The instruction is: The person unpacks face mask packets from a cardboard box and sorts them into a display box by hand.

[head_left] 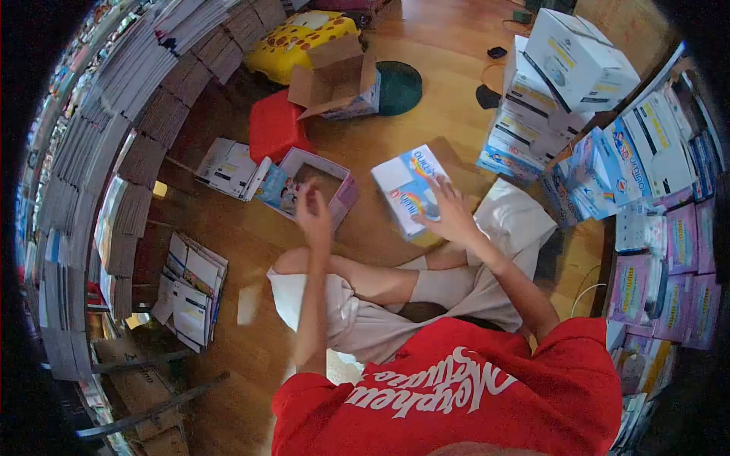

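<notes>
On the wooden floor before my crossed legs stands a closed white and blue box (401, 182) with rainbow print. My right hand (450, 211) lies on its right side with the fingers spread. Left of that box is an open white and pink box (346, 199) with a blue printed item (275, 188) at its left side. Over the near edge of the open box is my left hand (312, 209), raised, slightly blurred, its fingers curled apart with nothing visible between them.
A red stool (277, 129), an open cardboard box (334, 83) and a yellow bag (300, 38) stand ahead. Stacked paper (144, 114) lines the left. White boxes (574, 61) and pink packs (673, 304) are piled right. Flat cartons (190, 292) lie near left.
</notes>
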A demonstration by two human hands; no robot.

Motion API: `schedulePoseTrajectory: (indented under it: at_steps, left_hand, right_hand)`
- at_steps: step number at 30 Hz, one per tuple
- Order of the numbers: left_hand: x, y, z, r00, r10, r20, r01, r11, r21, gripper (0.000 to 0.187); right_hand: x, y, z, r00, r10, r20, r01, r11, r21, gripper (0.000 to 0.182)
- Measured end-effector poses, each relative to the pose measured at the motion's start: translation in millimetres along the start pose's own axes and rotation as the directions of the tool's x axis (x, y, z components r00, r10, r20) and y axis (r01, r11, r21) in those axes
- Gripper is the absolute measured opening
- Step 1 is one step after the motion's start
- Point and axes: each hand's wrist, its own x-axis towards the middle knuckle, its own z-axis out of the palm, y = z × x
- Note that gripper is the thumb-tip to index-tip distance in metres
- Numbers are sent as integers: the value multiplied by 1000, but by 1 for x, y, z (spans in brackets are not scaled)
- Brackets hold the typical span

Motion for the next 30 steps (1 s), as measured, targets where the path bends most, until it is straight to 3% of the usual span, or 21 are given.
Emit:
schedulePoseTrajectory:
  at_steps: [2,4,5,6,9,10,13,16,19,23,26,30]
  left_hand:
    - [-33,37,22,991,-10,135,2,998,60,37]
    - [-67,44,47,966,-5,259,-80,946,315,64]
    - [-84,45,63,955,-69,287,-51,919,390,76]
    - [-97,46,76,942,-133,308,-25,887,461,88]
    - [-101,72,91,863,-296,409,59,864,500,100]
    - [-101,71,93,870,-244,427,-10,859,512,101]
    - [-99,57,93,849,-222,480,-76,847,526,98]
    - [-80,77,83,710,-404,577,-99,754,649,94]
    - [-50,61,62,510,-417,753,-26,867,497,89]
    - [-49,49,46,546,-272,792,-77,926,370,73]
    - [-45,58,40,474,-322,819,6,932,363,66]
    - [-55,60,35,566,-285,774,-28,931,363,46]
  right_hand:
    - [-7,4,-7,991,108,-73,-71,916,395,72]
    - [-14,14,3,971,158,-178,-105,957,271,64]
    - [-18,23,10,957,175,-232,-127,970,207,61]
    - [-20,37,18,994,68,-86,-36,944,328,56]
    - [-46,16,20,990,14,-139,23,965,263,51]
    - [-54,14,26,978,0,-210,44,979,201,50]
    - [-57,16,25,983,36,-182,15,962,273,50]
    - [-60,16,28,978,25,-209,40,952,303,50]
    - [-58,17,24,983,16,-183,60,915,399,50]
    - [-53,23,23,991,3,-131,61,875,481,49]
    - [-52,28,25,983,-24,-180,119,832,542,49]
    - [-51,17,4,978,-92,-188,170,875,454,48]
